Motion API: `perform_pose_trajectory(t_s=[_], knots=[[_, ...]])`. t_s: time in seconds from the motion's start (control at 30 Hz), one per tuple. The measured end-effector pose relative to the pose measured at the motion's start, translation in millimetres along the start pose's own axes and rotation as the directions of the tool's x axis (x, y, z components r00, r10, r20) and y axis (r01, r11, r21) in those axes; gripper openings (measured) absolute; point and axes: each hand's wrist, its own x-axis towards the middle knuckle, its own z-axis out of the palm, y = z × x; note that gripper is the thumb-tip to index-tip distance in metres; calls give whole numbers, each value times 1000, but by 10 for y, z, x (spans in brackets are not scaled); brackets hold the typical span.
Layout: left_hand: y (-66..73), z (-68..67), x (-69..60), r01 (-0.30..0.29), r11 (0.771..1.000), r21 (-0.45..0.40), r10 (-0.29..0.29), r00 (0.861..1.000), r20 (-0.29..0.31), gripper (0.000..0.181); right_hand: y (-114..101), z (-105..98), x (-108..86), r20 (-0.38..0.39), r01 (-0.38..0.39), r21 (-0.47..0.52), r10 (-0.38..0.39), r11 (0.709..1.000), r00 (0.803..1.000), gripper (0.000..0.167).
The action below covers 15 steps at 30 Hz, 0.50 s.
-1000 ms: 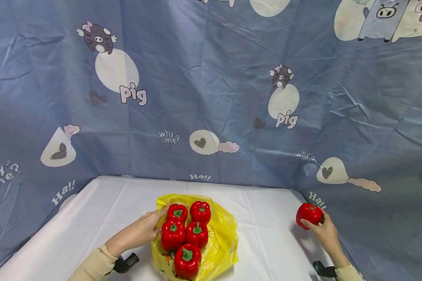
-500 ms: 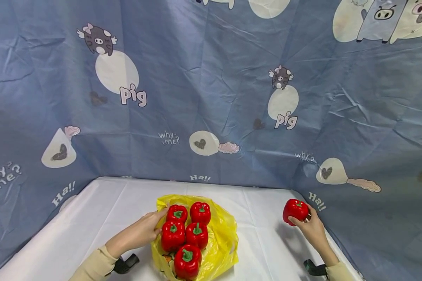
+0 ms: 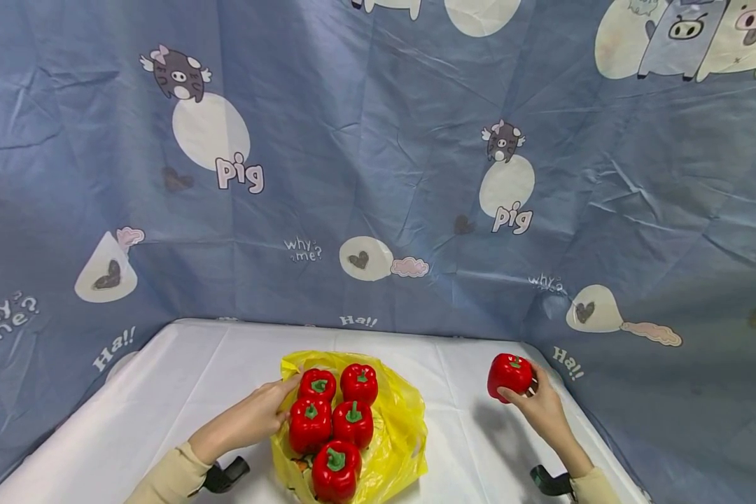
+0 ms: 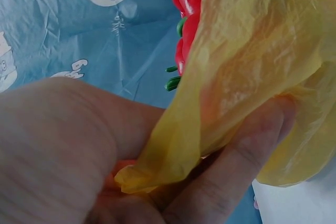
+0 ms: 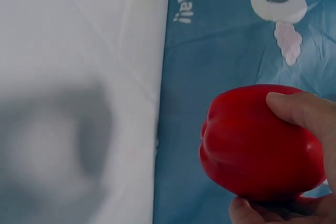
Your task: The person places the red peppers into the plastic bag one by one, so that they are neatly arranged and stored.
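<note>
In the head view my right hand (image 3: 544,409) holds a red bell pepper (image 3: 509,378) above the right side of the table. The right wrist view shows the thumb on one side of that bell pepper (image 5: 257,142) and fingertips under the other. My left hand (image 3: 252,416) grips the left edge of a yellow plastic bag (image 3: 400,420). Close up in the left wrist view, the bag's thin film (image 4: 247,51) runs between thumb and fingers. Several red bell peppers with green stems, one being the front pepper (image 3: 337,470), sit together at the bag's opening.
A white cloth covers the table (image 3: 227,357). Behind it and at both sides hangs a blue curtain (image 3: 416,175) printed with pigs and words. Something orange and dark (image 3: 301,463) shows inside the bag beside the front pepper, too small to tell.
My right hand has moved left with the bell pepper, from the table's right edge toward the bag. The left hand and the bag stay where they were.
</note>
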Motion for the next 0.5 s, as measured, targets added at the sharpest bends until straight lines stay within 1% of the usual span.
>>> perform_pose_trajectory(t_s=[0.1, 0.33, 0.5], knots=[[-1, -1, -6, -4, 1000, 14, 4, 1000, -5, 69, -61, 47, -14, 22, 21, 16, -21, 1000, 1000, 93], [-14, -3, 0, -35, 998, 42, 36, 999, -17, 70, -198, 177, -67, 64, 53, 39, -56, 998, 996, 90], [-17, -2, 2, -39, 998, 40, 40, 999, -18, 70, -314, 281, -109, 82, 84, 57, -88, 995, 993, 88]])
